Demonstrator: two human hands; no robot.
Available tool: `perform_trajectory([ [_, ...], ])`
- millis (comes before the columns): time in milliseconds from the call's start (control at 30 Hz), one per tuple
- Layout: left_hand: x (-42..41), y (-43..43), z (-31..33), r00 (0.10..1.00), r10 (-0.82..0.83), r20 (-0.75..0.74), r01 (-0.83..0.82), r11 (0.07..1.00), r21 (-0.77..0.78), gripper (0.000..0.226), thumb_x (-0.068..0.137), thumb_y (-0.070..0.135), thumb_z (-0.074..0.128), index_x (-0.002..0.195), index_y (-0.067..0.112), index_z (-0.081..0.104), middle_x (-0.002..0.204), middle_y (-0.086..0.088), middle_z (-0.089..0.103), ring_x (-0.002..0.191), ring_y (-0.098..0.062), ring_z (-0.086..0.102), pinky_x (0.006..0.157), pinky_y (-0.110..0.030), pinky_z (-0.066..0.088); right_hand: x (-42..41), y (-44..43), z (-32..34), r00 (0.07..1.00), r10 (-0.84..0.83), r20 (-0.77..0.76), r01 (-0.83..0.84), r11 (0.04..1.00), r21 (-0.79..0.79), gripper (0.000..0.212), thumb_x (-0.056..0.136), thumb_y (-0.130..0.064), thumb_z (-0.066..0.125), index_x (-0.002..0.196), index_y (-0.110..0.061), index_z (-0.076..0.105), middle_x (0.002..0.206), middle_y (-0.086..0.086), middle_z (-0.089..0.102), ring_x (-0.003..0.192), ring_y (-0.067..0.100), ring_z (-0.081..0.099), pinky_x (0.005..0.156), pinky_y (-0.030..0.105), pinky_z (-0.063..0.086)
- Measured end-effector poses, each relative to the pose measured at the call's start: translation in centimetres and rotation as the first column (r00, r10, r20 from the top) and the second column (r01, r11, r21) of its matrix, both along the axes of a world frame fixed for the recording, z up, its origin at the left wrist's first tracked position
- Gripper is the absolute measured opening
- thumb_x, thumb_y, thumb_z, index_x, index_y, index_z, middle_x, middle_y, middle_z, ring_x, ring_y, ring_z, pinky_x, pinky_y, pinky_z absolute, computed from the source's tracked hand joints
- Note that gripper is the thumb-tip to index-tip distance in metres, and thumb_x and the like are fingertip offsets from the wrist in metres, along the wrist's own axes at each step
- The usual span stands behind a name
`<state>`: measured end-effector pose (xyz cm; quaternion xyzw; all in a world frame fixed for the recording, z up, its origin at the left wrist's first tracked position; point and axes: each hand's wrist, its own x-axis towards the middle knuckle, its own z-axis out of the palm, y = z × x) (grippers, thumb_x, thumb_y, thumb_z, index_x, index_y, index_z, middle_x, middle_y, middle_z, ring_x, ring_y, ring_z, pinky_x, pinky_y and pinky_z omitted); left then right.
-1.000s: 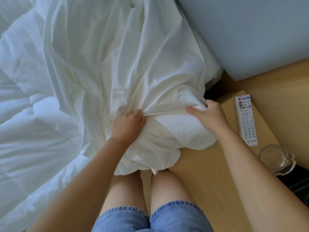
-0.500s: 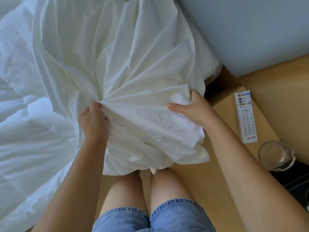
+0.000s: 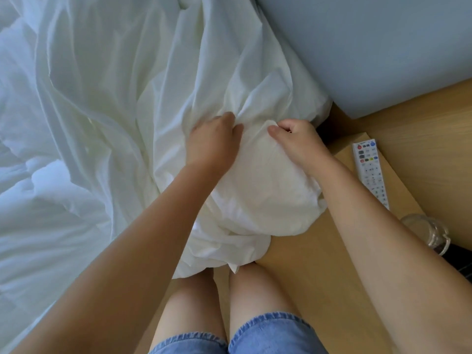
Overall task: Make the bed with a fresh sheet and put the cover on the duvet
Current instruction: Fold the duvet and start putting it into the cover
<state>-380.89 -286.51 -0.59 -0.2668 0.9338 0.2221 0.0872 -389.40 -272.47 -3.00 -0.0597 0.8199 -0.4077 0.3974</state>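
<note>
Fingers (image 3: 274, 130) curled on cover (image 3: 255, 180): left hand (image 3: 212, 144), right hand (image 3: 298, 141).

headboard (image 3: 370, 47): pale blue | nightstand (image 3: 397, 185): light wood, holding remote (image 3: 370, 172) and glass jug (image 3: 426, 233) | floor (image 3: 301, 277): light wood | soft daylight

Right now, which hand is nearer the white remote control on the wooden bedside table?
Right. The right hand grips the white fabric cover on the side toward the white remote control; the left hand grips it beyond, farther off.
</note>
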Motion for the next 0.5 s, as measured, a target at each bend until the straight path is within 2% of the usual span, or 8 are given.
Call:
perform_trajectory([
  [33,-0.7,-0.4,-0.1,1.000,-0.006,-0.029,0.005,1.000,-0.011,0.025,0.097,0.033,0.043,0.090,0.011,0.050,0.093,-0.015,0.061,0.094,-0.036,0.056,0.069,-0.036,0.035,-0.1,-0.2,-0.1,0.999,-0.042,-0.026,0.042,0.999,-0.002,0.039,0.093,-0.021,0.055,0.057,-0.016,0.041,0.052,-0.005,0.033,0.041,0.001,0.029,0.043,0.021,0.024],
  [100,-2.2,-2.8,0.1,0.989,0.083,-0.121,-0.090,0.995,-0.052,0.027,0.097,0.032,0.042,0.094,0.008,0.054,0.095,-0.020,0.063,0.091,-0.039,0.057,0.067,-0.036,0.032,-0.4,-0.8,-0.3,0.986,-0.137,-0.094,0.135,0.990,-0.034,0.040,0.093,-0.019,0.054,0.056,-0.014,0.039,0.052,-0.001,0.029,0.045,0.002,0.026,0.048,0.028,0.023],
  [167,-3.6,-6.8,0.5,0.960,0.207,-0.187,-0.231,0.966,-0.119,0.028,0.096,0.032,0.041,0.096,0.007,0.055,0.098,-0.022,0.063,0.092,-0.040,0.056,0.065,-0.034,0.030,-1.2,-2.2,-0.2,0.955,-0.230,-0.188,0.220,0.973,-0.071,0.039,0.093,-0.017,0.053,0.061,0.005,0.051,0.055,0.017,0.041,0.056,0.009,0.035,0.054,0.030,0.025],
  [200,-4.1,-8.7,0.6,0.951,0.253,-0.178,-0.281,0.947,-0.158,0.029,0.095,0.032,0.041,0.098,0.007,0.056,0.102,-0.023,0.063,0.095,-0.041,0.056,0.067,-0.035,0.031,-1.7,-3.3,-0.1,0.941,-0.252,-0.226,0.240,0.967,-0.082,0.037,0.092,-0.017,0.053,0.069,0.012,0.057,0.063,0.027,0.051,0.060,0.015,0.039,0.056,0.030,0.028],
  [233,-4.4,-10.2,0.6,0.950,0.281,-0.140,-0.304,0.932,-0.197,0.030,0.095,0.032,0.041,0.101,0.007,0.056,0.105,-0.023,0.062,0.099,-0.041,0.055,0.069,-0.037,0.035,-2.3,-4.5,-0.1,0.936,-0.242,-0.255,0.227,0.970,-0.087,0.036,0.091,-0.017,0.053,0.074,0.014,0.059,0.071,0.030,0.057,0.063,0.018,0.042,0.056,0.031,0.030],
  [300,-4.7,-11.2,0.5,0.963,0.265,-0.049,-0.269,0.932,-0.242,0.032,0.096,0.031,0.040,0.104,0.006,0.056,0.109,-0.023,0.061,0.102,-0.041,0.055,0.075,-0.040,0.040,-3.0,-6.8,0.2,0.949,-0.124,-0.291,0.110,0.992,-0.064,0.036,0.091,-0.020,0.053,0.065,0.004,0.057,0.064,0.021,0.056,0.061,0.017,0.043,0.056,0.033,0.032],
  [400,-4.6,-9.4,0.0,0.987,0.157,-0.033,-0.161,0.958,-0.236,0.028,0.095,0.028,0.040,0.101,0.005,0.055,0.104,-0.022,0.061,0.096,-0.040,0.056,0.067,-0.037,0.031,-3.1,-8.1,0.0,0.973,0.016,-0.232,-0.021,1.000,-0.017,0.039,0.092,-0.027,0.054,0.058,-0.014,0.043,0.056,-0.001,0.044,0.057,0.012,0.040,0.055,0.030,0.029],
  [500,-4.6,-8.0,-0.6,0.981,0.188,-0.046,-0.193,0.960,-0.205,0.028,0.097,0.029,0.037,0.102,0.006,0.052,0.098,-0.020,0.062,0.086,-0.037,0.054,0.065,-0.035,0.028,-2.5,-5.4,-0.1,0.982,0.012,-0.191,-0.011,1.000,0.006,0.028,0.090,-0.036,0.057,0.070,-0.016,0.054,0.065,-0.007,0.052,0.063,0.009,0.047,0.056,0.026,0.032],
])
